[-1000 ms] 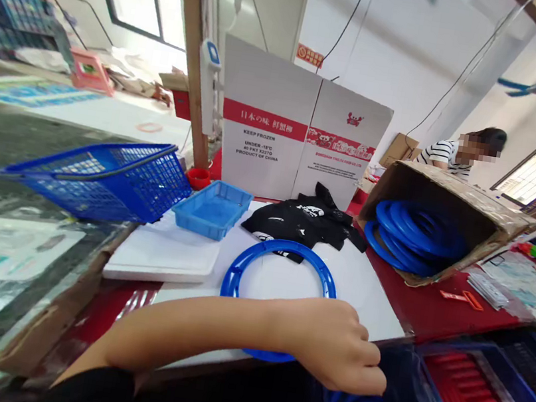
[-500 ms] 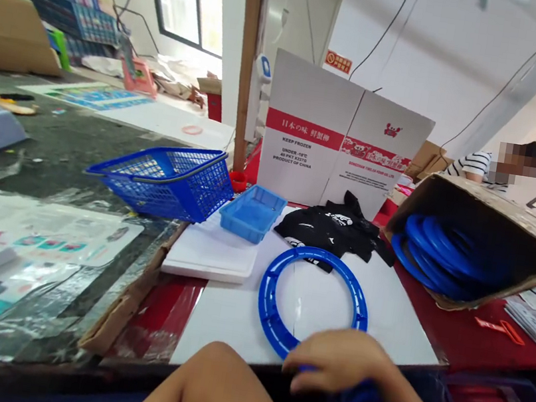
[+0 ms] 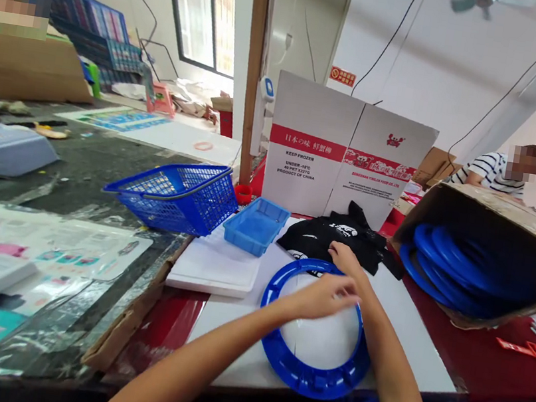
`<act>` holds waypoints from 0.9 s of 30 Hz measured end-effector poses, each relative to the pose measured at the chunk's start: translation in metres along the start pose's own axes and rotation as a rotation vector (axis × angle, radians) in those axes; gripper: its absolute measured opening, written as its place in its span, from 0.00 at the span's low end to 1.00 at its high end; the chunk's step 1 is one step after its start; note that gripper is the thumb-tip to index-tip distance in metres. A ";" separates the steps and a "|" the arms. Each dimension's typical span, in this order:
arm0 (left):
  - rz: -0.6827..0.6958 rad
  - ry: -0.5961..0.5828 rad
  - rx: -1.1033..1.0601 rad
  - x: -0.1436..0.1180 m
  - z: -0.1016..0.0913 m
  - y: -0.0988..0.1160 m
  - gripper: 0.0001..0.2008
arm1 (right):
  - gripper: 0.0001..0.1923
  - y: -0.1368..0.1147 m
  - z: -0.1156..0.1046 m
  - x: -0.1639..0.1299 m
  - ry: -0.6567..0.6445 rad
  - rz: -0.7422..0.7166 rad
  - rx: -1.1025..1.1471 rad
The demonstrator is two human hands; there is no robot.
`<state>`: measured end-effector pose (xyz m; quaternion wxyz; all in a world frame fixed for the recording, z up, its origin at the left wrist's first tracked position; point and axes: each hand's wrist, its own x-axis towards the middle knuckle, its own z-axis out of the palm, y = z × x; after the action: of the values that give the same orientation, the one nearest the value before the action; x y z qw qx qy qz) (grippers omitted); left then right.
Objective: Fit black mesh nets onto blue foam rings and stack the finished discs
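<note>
A blue plastic ring [image 3: 316, 381] lies on the white board at the table's front. Its near side looks thick; I cannot tell whether two rings are stacked. Over the ring's opening, my left hand [image 3: 329, 297] hovers with loosely bent fingers apart and nothing visible in them. My right hand [image 3: 346, 258] reaches past the ring's far right side to a crumpled black cloth [image 3: 316, 234] with white print. The right fingertips are drawn together on the cloth, and whatever they pinch is too small to make out.
Beyond the left of the ring are a light-blue tray [image 3: 255, 223] on white foam [image 3: 212, 270] and a blue basket [image 3: 171, 207]. A carton [image 3: 462, 317] of blue rings stands right. White cardboard [image 3: 300, 186] stands behind. A person in stripes [image 3: 488, 163] is at back right.
My right hand has gone from the ring's near edge to the black cloth. My left hand has come into view over the ring. The blue now looks thicker at the near side.
</note>
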<state>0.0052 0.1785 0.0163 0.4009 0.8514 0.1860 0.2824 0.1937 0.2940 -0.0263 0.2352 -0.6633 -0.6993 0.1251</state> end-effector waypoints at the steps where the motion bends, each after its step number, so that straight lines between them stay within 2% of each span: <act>1: -0.100 0.097 0.132 0.002 -0.012 -0.021 0.06 | 0.06 0.011 0.002 0.003 0.047 0.000 0.072; 3: -0.242 0.167 0.377 0.002 -0.029 -0.064 0.06 | 0.11 0.033 0.005 0.007 0.168 0.025 0.222; 5: -0.282 0.207 0.470 -0.003 -0.035 -0.100 0.08 | 0.16 0.057 0.005 0.009 0.295 0.072 0.366; 7: -0.235 0.216 0.507 -0.010 -0.033 -0.121 0.09 | 0.20 0.082 0.003 0.009 0.410 0.129 0.493; 9: -0.183 0.202 0.529 -0.016 -0.029 -0.128 0.09 | 0.23 0.105 -0.001 0.009 0.516 0.187 0.603; 13: -0.196 0.118 0.601 -0.019 -0.028 -0.123 0.09 | 0.24 0.138 -0.007 0.009 0.672 0.283 0.814; 16: -0.234 0.057 0.670 -0.019 -0.034 -0.114 0.11 | 0.24 0.149 -0.011 0.008 0.720 0.291 0.984; 22: -0.354 -0.091 0.807 -0.020 -0.043 -0.085 0.09 | 0.23 0.142 -0.028 -0.002 0.619 0.215 1.202; 25: -0.491 -0.115 0.786 -0.020 -0.044 -0.071 0.08 | 0.27 0.133 -0.032 -0.017 0.523 0.149 1.189; 27: -0.600 -0.125 0.765 -0.020 -0.044 -0.064 0.13 | 0.31 0.129 -0.031 -0.026 0.488 0.131 1.104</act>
<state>-0.0436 0.2322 -0.0184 0.1337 0.8619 0.4889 0.0142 0.3216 0.2755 -0.0664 0.6898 -0.4946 -0.4147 0.3280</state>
